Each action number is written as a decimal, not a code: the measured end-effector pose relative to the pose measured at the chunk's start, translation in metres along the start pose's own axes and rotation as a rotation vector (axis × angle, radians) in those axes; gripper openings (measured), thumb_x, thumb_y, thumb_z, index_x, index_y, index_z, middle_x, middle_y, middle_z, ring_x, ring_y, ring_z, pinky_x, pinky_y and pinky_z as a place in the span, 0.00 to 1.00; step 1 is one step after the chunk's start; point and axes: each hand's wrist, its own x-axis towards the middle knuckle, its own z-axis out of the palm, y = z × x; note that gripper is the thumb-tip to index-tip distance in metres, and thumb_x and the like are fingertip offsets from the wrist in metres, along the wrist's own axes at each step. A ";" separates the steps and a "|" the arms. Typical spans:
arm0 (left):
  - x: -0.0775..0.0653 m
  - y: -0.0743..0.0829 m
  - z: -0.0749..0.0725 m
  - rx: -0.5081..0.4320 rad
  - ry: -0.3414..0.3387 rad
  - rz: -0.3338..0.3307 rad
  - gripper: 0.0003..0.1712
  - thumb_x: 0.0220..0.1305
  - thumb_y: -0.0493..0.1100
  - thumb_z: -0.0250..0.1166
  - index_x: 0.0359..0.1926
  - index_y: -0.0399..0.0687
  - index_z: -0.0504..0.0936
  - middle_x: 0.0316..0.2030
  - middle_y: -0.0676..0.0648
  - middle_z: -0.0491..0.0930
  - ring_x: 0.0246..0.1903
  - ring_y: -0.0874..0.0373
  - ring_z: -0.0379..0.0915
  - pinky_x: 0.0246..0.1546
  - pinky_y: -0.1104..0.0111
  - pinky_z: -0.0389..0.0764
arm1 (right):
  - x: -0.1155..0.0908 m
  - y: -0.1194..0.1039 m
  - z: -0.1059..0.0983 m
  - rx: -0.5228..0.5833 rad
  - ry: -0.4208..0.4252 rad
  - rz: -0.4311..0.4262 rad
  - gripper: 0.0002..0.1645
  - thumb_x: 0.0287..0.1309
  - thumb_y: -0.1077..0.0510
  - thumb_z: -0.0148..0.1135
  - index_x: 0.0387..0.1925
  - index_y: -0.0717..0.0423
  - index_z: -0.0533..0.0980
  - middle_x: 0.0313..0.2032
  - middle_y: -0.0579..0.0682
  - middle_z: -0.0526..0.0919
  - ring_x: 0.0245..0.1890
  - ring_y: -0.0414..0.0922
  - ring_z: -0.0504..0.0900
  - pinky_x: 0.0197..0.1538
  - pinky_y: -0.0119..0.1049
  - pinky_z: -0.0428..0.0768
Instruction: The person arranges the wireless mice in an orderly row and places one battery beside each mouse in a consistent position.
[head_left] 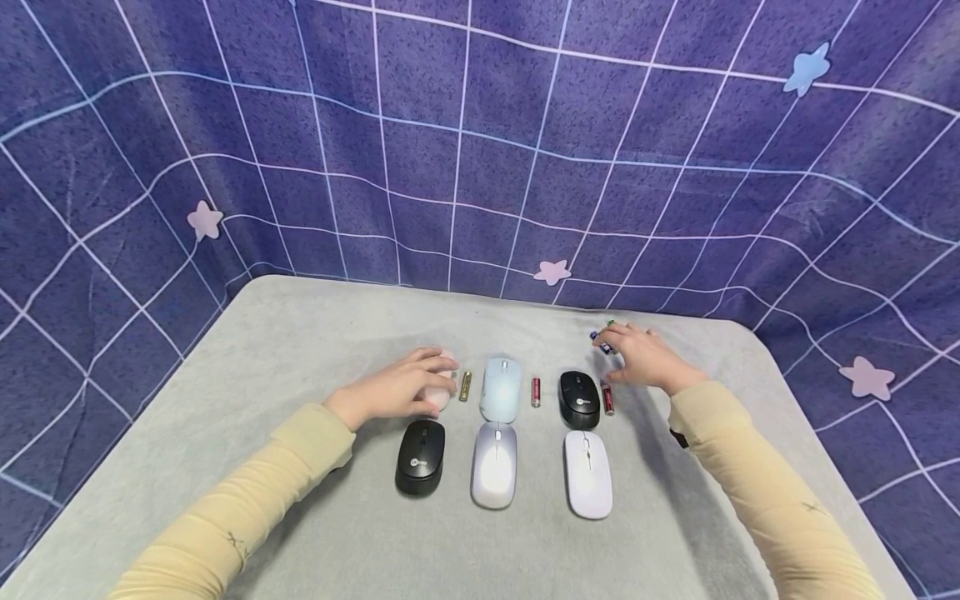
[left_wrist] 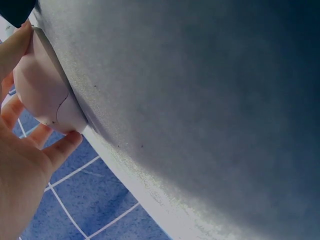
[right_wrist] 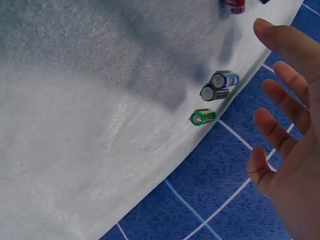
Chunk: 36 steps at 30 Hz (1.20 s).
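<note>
My left hand [head_left: 396, 387] grips a pale pink computer mouse [left_wrist: 42, 82] at the back left of the mice, thumb on one side and fingers on the other. Part of that mouse is hidden under the fingers in the head view. Toward the back right, my right hand [head_left: 647, 358] hovers with loosely bent fingers, holding nothing. Below it lie a blue battery [right_wrist: 227, 80], a dark battery [right_wrist: 215, 93] touching it and a green battery [right_wrist: 204, 117] slightly apart. A red battery [head_left: 607, 399] rests beside the rear black mouse [head_left: 579, 397], near the right thumb.
A gold battery [head_left: 466, 386] and another red battery [head_left: 536, 392] flank the light blue mouse [head_left: 501, 388]. In the front row lie a black mouse [head_left: 421, 457], a silver mouse [head_left: 495, 465] and a white mouse [head_left: 588, 475]. A blue gridded curtain [head_left: 450, 150] hangs behind the grey table [head_left: 337, 533].
</note>
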 end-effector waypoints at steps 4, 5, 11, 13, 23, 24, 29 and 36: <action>0.000 0.001 -0.001 0.004 0.003 0.003 0.21 0.50 0.50 0.71 0.47 0.55 0.82 0.63 0.46 0.69 0.67 0.38 0.52 0.68 0.49 0.55 | 0.004 0.004 0.003 -0.009 0.005 0.006 0.36 0.36 0.54 0.76 0.52 0.56 0.76 0.53 0.56 0.75 0.54 0.59 0.72 0.48 0.66 0.71; 0.000 0.002 -0.001 0.004 0.003 0.002 0.21 0.50 0.50 0.72 0.47 0.55 0.82 0.63 0.46 0.69 0.67 0.39 0.52 0.68 0.49 0.55 | 0.005 0.005 0.003 -0.012 0.004 0.008 0.36 0.36 0.54 0.75 0.52 0.56 0.76 0.54 0.57 0.75 0.55 0.59 0.71 0.48 0.66 0.71; 0.000 0.003 -0.001 0.003 0.018 0.018 0.21 0.49 0.50 0.72 0.46 0.54 0.82 0.63 0.45 0.69 0.66 0.37 0.53 0.68 0.48 0.56 | 0.011 0.009 0.007 -0.026 -0.015 0.030 0.38 0.35 0.55 0.75 0.54 0.55 0.75 0.57 0.55 0.74 0.58 0.59 0.70 0.49 0.64 0.71; 0.000 0.003 -0.001 0.004 0.027 0.028 0.21 0.49 0.50 0.72 0.46 0.54 0.82 0.62 0.45 0.70 0.66 0.37 0.54 0.67 0.47 0.56 | 0.013 0.011 0.008 -0.034 -0.023 0.040 0.38 0.34 0.55 0.74 0.54 0.54 0.75 0.57 0.55 0.74 0.58 0.58 0.70 0.49 0.62 0.71; 0.001 0.002 0.000 0.012 0.021 0.024 0.21 0.49 0.50 0.72 0.47 0.54 0.82 0.62 0.45 0.70 0.66 0.37 0.53 0.68 0.48 0.55 | 0.024 0.018 0.018 -0.056 -0.012 0.041 0.35 0.36 0.62 0.69 0.54 0.54 0.75 0.56 0.55 0.75 0.57 0.61 0.71 0.49 0.65 0.72; 0.001 0.001 0.000 0.010 0.022 0.024 0.21 0.49 0.50 0.72 0.47 0.54 0.82 0.62 0.45 0.70 0.66 0.37 0.53 0.68 0.48 0.55 | 0.025 0.019 0.019 -0.054 -0.011 0.042 0.35 0.37 0.63 0.69 0.54 0.54 0.75 0.56 0.55 0.75 0.57 0.62 0.71 0.49 0.65 0.72; 0.001 0.001 0.001 0.016 0.044 0.044 0.21 0.48 0.50 0.72 0.46 0.53 0.82 0.61 0.44 0.71 0.65 0.36 0.55 0.67 0.47 0.57 | 0.027 0.022 0.024 -0.039 -0.024 0.065 0.35 0.40 0.64 0.67 0.56 0.54 0.74 0.58 0.56 0.74 0.58 0.62 0.70 0.50 0.68 0.70; 0.001 0.001 0.001 0.011 0.037 0.045 0.21 0.48 0.50 0.72 0.46 0.53 0.82 0.61 0.45 0.70 0.65 0.36 0.54 0.67 0.47 0.57 | 0.028 0.026 0.028 -0.033 -0.005 0.069 0.34 0.40 0.64 0.66 0.55 0.54 0.75 0.57 0.56 0.75 0.55 0.61 0.72 0.49 0.67 0.71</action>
